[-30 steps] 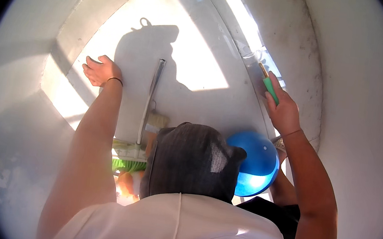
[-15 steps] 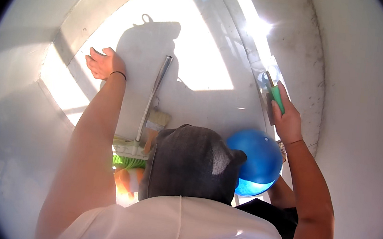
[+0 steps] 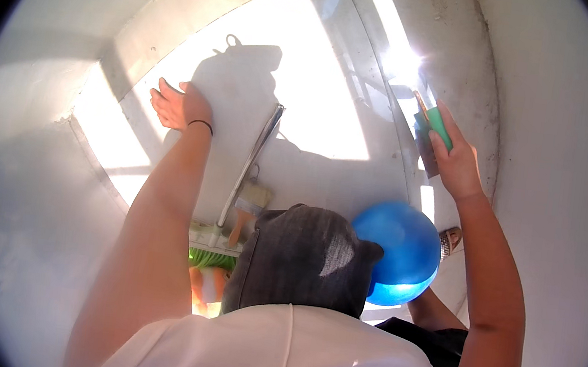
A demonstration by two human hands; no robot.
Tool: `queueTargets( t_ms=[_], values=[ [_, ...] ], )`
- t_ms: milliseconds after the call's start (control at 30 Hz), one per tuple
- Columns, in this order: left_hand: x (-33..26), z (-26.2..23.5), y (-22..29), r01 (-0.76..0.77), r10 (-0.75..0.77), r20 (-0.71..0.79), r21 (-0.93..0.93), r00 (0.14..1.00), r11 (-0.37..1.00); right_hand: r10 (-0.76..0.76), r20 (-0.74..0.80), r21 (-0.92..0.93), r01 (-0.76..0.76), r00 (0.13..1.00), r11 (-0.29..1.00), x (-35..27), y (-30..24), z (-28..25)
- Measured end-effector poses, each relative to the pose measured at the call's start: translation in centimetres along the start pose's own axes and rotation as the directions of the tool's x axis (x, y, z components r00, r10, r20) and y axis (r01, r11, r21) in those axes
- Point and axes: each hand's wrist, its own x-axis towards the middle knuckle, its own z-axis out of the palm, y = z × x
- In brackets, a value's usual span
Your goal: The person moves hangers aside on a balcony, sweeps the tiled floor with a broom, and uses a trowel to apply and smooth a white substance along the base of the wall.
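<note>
In my right hand (image 3: 462, 163) is a plastering trowel (image 3: 425, 149) with a green handle and a flat metal blade. Its blade lies near the bright strip at the right; glare hides whether it touches the surface. My left hand (image 3: 181, 105), a dark band at its wrist, is stretched forward with fingers apart and nothing in them. Whether its palm rests on the pale surface cannot be told. Between my arms are a metal pole (image 3: 251, 164) and a wide paintbrush (image 3: 254, 199) with pale bristles and an orange-brown handle.
A glossy blue ball-like thing (image 3: 394, 249) sits inside my right arm, beside a dark grey cloth shape (image 3: 306, 265). A patterned shoe (image 3: 451, 239) shows past it. Bright green strands (image 3: 211, 259) and an orange-and-white thing (image 3: 210, 283) lie low left. A pale wall (image 3: 563, 178) curves along the right.
The view has shifted, so most things sit slightly farther right and lower. The trowel has turned a little in my right hand, showing more blade. My left hand stays open.
</note>
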Motion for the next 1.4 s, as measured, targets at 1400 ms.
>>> queueTargets(
  t_ms=[1400],
  values=[
    [1.1, 0.7, -0.4, -0.044, 0.042, 0.021, 0.124, 0.999, 0.991, 0.423, -0.210, 0.191, -0.387, 0.882, 0.902, 3.6, 5.2, -5.2]
  ],
)
